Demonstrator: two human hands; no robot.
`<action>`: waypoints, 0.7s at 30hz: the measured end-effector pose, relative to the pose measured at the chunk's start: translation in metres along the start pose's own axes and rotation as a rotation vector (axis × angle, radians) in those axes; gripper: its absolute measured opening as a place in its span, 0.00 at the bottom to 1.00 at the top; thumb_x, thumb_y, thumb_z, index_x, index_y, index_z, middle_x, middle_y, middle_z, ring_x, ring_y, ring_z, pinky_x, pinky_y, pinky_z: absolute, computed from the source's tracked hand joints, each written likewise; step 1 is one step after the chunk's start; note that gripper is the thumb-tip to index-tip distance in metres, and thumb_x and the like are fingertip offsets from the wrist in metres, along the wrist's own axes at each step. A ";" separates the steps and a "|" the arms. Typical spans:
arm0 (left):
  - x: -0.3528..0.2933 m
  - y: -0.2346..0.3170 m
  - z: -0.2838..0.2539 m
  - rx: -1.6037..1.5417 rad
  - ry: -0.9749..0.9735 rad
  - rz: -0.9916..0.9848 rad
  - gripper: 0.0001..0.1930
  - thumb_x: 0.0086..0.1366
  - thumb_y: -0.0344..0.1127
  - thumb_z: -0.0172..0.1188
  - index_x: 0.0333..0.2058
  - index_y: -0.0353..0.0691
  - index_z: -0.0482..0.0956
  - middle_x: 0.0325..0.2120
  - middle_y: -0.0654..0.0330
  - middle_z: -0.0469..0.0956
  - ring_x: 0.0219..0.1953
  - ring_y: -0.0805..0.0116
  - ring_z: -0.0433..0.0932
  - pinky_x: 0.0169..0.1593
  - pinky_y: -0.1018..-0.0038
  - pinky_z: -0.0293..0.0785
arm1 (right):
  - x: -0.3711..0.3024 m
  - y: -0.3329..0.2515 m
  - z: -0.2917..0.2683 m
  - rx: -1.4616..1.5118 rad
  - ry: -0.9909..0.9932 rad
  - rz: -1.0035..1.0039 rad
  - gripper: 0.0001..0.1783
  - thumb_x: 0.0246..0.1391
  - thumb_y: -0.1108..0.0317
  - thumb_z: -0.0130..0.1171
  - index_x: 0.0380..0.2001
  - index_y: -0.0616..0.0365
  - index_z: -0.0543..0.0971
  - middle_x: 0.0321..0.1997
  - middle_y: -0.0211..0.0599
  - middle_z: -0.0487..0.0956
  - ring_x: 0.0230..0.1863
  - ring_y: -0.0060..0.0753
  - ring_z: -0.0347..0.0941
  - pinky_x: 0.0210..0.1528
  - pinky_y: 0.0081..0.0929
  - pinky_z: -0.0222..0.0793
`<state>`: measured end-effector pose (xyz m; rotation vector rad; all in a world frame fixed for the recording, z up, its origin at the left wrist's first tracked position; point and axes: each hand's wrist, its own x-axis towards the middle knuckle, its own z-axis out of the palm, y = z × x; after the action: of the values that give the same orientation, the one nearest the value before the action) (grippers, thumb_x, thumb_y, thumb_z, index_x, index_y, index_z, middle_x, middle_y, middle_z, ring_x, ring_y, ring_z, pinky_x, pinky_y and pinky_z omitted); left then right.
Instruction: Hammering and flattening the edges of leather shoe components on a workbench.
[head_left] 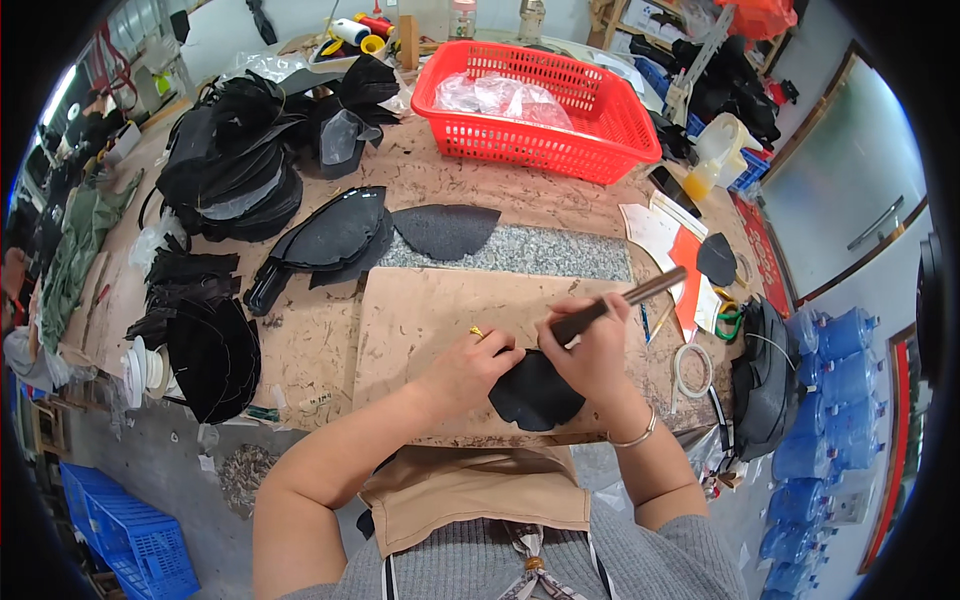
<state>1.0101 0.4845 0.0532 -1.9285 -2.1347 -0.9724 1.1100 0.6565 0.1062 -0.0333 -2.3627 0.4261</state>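
Observation:
A rounded black sheet piece (pixel 537 392), leather-like, lies flat near the front edge of a tan work board (pixel 420 320). My left hand (pixel 470 370) has its fingers bent together at the piece's upper left edge, pressing it down. Above the piece's upper right side, my right hand (pixel 588 350) is closed round a dark brown long-handled tool (pixel 650 288). The handle slants up to the right; the tool's working end is hidden by the hand, so its kind cannot be made out.
Behind the board lies a speckled stone slab (pixel 560 250) with a black half-round piece (pixel 447 228) at its left end. Stacked black pieces (pixel 235 160) fill the left. A red plastic basket (pixel 540 145) stands at the back. To the right are a tape roll (pixel 692 370) and green-handled scissors (pixel 730 320).

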 end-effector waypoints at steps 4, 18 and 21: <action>-0.001 -0.006 0.006 -0.231 0.038 -0.077 0.13 0.53 0.24 0.55 0.39 0.35 0.78 0.36 0.55 0.73 0.42 0.55 0.73 0.46 0.65 0.72 | -0.007 -0.001 0.011 0.076 -0.054 0.121 0.11 0.37 0.68 0.71 0.24 0.54 0.78 0.28 0.27 0.79 0.33 0.36 0.74 0.48 0.35 0.59; -0.014 -0.011 -0.003 -0.114 0.029 -0.050 0.11 0.54 0.24 0.55 0.37 0.36 0.80 0.36 0.55 0.74 0.39 0.55 0.76 0.44 0.67 0.74 | 0.000 -0.005 0.012 0.073 0.040 -0.032 0.13 0.37 0.67 0.71 0.27 0.53 0.78 0.27 0.28 0.79 0.32 0.34 0.75 0.48 0.34 0.59; -0.013 -0.010 0.001 -0.169 0.024 -0.059 0.10 0.55 0.24 0.55 0.37 0.37 0.79 0.36 0.55 0.74 0.39 0.54 0.76 0.44 0.67 0.74 | -0.001 -0.001 0.014 0.190 -0.127 0.069 0.12 0.38 0.67 0.71 0.26 0.52 0.77 0.26 0.28 0.78 0.33 0.35 0.74 0.48 0.34 0.59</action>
<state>1.0036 0.4741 0.0422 -1.9239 -2.1712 -1.2167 1.1017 0.6512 0.0963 0.0012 -2.4395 0.7024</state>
